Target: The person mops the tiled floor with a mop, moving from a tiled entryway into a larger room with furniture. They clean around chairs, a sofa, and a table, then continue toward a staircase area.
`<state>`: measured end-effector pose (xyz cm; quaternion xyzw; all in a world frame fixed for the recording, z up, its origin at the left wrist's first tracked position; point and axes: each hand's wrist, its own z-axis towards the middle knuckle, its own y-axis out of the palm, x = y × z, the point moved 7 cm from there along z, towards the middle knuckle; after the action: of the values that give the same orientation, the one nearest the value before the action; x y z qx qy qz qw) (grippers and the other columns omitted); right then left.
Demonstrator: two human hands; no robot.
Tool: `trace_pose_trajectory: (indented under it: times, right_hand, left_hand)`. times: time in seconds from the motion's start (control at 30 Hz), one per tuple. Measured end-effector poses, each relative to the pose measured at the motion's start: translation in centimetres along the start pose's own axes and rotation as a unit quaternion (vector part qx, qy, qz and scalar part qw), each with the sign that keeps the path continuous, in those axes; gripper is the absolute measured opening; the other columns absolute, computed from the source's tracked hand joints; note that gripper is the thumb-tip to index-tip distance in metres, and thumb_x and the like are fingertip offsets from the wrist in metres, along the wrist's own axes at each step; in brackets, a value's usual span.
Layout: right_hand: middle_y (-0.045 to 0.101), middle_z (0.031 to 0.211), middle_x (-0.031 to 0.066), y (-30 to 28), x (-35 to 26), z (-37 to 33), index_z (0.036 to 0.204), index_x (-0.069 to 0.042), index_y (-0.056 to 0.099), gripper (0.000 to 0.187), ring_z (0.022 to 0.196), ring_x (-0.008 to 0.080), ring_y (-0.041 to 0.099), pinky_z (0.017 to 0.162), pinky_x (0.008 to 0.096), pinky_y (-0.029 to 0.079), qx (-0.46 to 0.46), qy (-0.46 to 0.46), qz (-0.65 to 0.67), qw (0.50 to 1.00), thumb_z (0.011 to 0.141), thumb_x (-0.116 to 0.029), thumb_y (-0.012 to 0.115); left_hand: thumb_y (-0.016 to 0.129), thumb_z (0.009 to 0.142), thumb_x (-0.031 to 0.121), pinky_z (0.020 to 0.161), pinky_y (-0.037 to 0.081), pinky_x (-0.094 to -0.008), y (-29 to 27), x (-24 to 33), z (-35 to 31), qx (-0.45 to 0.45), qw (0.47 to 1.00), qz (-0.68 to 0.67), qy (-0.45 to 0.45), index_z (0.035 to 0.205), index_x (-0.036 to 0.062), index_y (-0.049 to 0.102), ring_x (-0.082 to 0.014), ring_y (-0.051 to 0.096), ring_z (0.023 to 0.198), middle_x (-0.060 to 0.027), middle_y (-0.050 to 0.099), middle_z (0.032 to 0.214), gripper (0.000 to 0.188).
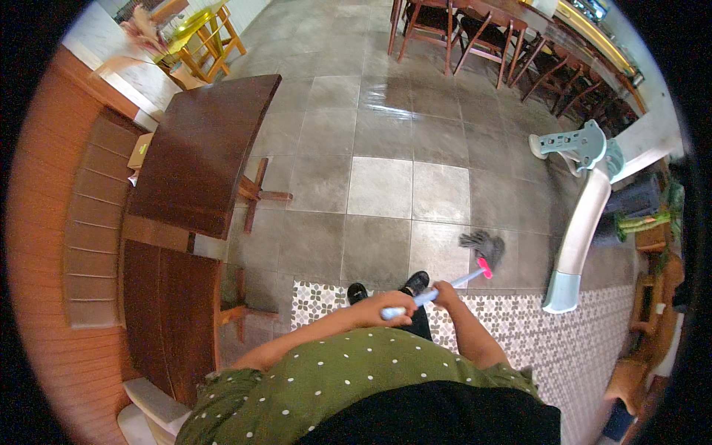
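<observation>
I hold a mop with a pale blue handle (466, 279) in both hands. My left hand (389, 306) is closed around the upper end of the handle, close to my body. Further down the shaft, my right hand (446, 294) grips it. The handle ends in a pink joint (484, 268) and a grey stringy mop head (482, 244), which lies on the grey floor tiles (386, 185) ahead and to my right. My black shoes (386, 289) stand on the edge of a patterned tile strip (578, 334).
Two dark wooden tables (200, 148) and a wooden bench (93, 222) run along the left. A white and teal children's slide (586, 215) stands at the right. Wooden chairs (460, 30) stand at the far end. Wet sheen shows on the far tiles.
</observation>
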<state>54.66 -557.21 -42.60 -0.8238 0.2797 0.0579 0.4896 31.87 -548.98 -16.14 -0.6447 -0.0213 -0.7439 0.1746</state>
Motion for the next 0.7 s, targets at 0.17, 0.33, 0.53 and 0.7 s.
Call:
trace_pose_trajectory:
  times: [0.17, 0.33, 0.53, 0.7]
  right_hand:
    - [0.066, 0.085, 0.0185, 0.3, 2.1, -0.1, 0.082, -0.012, 0.071, 0.018, 0.085, 0.0391, 0.065, 0.073, 0.0476, 0.052, 0.122, -0.011, 0.066, 0.990, 0.067, -0.020, 0.076]
    - [0.066, 0.085, 0.0165, -2.4, -11.0, 2.9, 0.088, -0.011, 0.071, 0.018, 0.087, 0.0380, 0.064, 0.077, 0.0448, 0.050, 0.265, -0.131, 0.162, 0.942, 0.071, -0.017, 0.075]
    - [0.067, 0.102, 0.0150, -1.6, -31.2, 3.8, 0.101, -0.014, 0.070, 0.026, 0.102, 0.0379, 0.062, 0.089, 0.0458, 0.050, 0.116, -0.274, 0.183, 0.937, 0.075, -0.015, 0.076]
    - [0.061, 0.123, 0.0107, 3.7, -42.3, 3.7, 0.118, -0.023, 0.065, 0.051, 0.122, 0.0344, 0.054, 0.098, 0.0595, 0.043, -0.033, -0.438, 0.113, 0.891, 0.070, -0.012, 0.076]
  left_hand:
    - [0.075, 0.088, 0.026, 0.095, 0.047, -0.0413, 1.5, -0.6, 1.0, -0.088, 0.996, 0.010, -0.025, 0.104, 0.0075, 0.061, -0.0265, 0.062, 0.107, -0.0070, 0.066, 0.106, 0.029]
    - [0.074, 0.089, 0.025, 0.089, 0.050, -0.0368, -7.4, 3.9, -4.3, 0.063, 0.994, 0.041, -0.076, 0.113, 0.0072, 0.065, -0.0226, 0.065, 0.099, -0.0082, 0.069, 0.106, 0.031]
    - [0.078, 0.085, 0.025, 0.076, 0.052, -0.0354, -13.2, 15.3, -13.1, 0.194, 0.944, 0.183, -0.194, 0.100, 0.0058, 0.070, -0.0231, 0.069, 0.085, -0.0095, 0.071, 0.094, 0.026]
    - [0.080, 0.082, 0.025, 0.069, 0.052, -0.0354, -11.5, 21.1, -17.8, 0.320, 0.872, 0.265, -0.259, 0.091, 0.0053, 0.070, -0.0249, 0.068, 0.076, -0.0112, 0.069, 0.084, 0.024]
